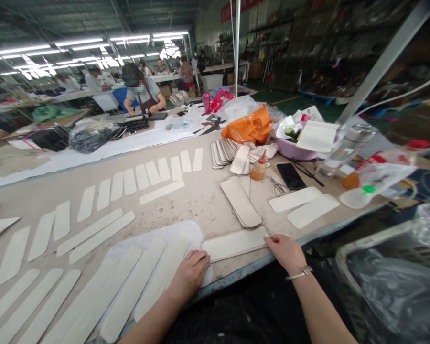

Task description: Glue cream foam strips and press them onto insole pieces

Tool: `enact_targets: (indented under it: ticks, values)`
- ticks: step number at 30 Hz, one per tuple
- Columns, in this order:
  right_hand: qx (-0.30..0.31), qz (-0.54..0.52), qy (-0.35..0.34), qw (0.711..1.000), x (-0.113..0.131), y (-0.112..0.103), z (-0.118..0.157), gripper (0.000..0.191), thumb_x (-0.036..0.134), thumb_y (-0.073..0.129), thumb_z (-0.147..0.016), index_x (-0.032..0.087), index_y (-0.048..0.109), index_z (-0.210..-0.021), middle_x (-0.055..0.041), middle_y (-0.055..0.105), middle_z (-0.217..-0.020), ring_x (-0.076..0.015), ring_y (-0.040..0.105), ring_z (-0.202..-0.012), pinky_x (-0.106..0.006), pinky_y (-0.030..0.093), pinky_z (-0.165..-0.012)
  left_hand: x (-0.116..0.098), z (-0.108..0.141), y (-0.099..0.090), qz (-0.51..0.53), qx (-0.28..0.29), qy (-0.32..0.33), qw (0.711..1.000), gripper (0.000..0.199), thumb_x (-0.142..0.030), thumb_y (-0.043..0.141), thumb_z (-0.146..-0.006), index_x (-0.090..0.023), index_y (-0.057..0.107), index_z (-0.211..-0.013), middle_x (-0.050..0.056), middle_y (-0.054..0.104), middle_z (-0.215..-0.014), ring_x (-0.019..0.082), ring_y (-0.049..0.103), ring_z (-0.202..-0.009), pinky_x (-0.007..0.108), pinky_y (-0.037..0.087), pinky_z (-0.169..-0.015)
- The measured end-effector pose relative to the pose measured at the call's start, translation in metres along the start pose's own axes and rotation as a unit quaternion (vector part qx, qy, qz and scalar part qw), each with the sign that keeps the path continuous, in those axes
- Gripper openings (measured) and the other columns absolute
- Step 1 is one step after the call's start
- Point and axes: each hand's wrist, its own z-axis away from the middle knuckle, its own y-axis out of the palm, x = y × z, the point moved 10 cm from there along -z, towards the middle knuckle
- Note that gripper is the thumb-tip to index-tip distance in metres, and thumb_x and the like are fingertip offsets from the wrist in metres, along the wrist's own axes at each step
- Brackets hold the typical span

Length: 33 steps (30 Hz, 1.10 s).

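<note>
Workshop hall, lit tubes overhead; beige table [200, 200] in front. Landmark: red-tipped bottle [258, 170]. Listed left to right.

Far left of bottle: pale strips [87, 203], laid out in loose rows. Left of bottle and beyond it: co-worker [145, 93] in apron and mask, bent over dark pieces. Left of bottle, nearer the camera: whitish sheet [191, 230] with long strips on it, then left hand [190, 274], fingers bent together at the left end of a white strip [234, 244]; cannot tell whether they grip. White strip lies nearer the camera than bottle, by the table edge. Between strip and bottle: stack of rounded pieces [241, 200]. Right hand [286, 252], nearer the camera than bottle: thumb and forefinger pinch the strip's right end. Just right of bottle: black phone [291, 176].
</note>
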Motion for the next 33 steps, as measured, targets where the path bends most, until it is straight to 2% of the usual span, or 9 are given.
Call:
enact_targets:
  ticks: [4, 9, 20, 29, 33]
  values:
    - [-0.007, -0.003, 0.001, 1.000, 0.001, -0.002, 0.001, 0.036, 0.048, 0.047, -0.080, 0.020, 0.066, -0.069, -0.0060, 0.067, -0.069, -0.0209, 0.061, -0.069, -0.029, 0.035, -0.060, 0.002, 0.007, -0.001, -0.005, -0.028, 0.017, 0.999, 0.025, -0.012, 0.047, -0.088, -0.016, 0.061, -0.109, 0.009, 0.061, -0.105, 0.018, 0.055, -0.100, 0.034, 0.050, -0.090]
    - [-0.031, -0.006, 0.000, 1.000, 0.003, -0.007, 0.002, 0.032, 0.044, 0.048, -0.080, 0.021, 0.065, -0.066, -0.0045, 0.067, -0.066, -0.0183, 0.060, -0.067, -0.027, 0.034, -0.059, 0.007, 0.016, 0.007, -0.021, -0.019, 0.024, 0.999, 0.032, -0.010, 0.046, -0.088, -0.016, 0.058, -0.117, 0.011, 0.059, -0.113, 0.021, 0.053, -0.107, 0.038, 0.048, -0.094]
    - [-0.024, -0.008, 0.009, 1.000, 0.001, -0.004, 0.000, 0.030, 0.040, 0.048, -0.080, 0.020, 0.066, -0.066, -0.0034, 0.066, -0.064, -0.0160, 0.058, -0.065, -0.025, 0.035, -0.060, 0.005, 0.013, 0.002, -0.015, -0.041, 0.041, 0.998, 0.029, -0.009, 0.048, -0.086, -0.015, 0.060, -0.113, 0.011, 0.060, -0.111, 0.020, 0.054, -0.105, 0.037, 0.048, -0.094]
    - [-0.018, 0.033, 0.014, 0.999, 0.006, -0.010, 0.002, 0.030, 0.040, 0.048, -0.081, 0.019, 0.065, -0.067, -0.0069, 0.067, -0.069, -0.0200, 0.062, -0.071, -0.028, 0.038, -0.062, 0.003, 0.010, 0.003, -0.024, -0.028, 0.032, 0.999, 0.029, -0.011, 0.046, -0.087, -0.015, 0.060, -0.112, 0.011, 0.061, -0.109, 0.020, 0.054, -0.103, 0.038, 0.050, -0.091]
    - [-0.066, 0.070, 0.025, 0.995, 0.009, -0.026, 0.016, 0.035, 0.048, 0.048, -0.082, 0.017, 0.064, -0.075, -0.0107, 0.067, -0.076, -0.0248, 0.063, -0.076, -0.032, 0.042, -0.063, 0.002, 0.011, 0.002, -0.038, -0.033, 0.035, 0.998, 0.028, -0.012, 0.045, -0.087, -0.015, 0.061, -0.111, 0.011, 0.061, -0.108, 0.020, 0.055, -0.101, 0.036, 0.050, -0.091]
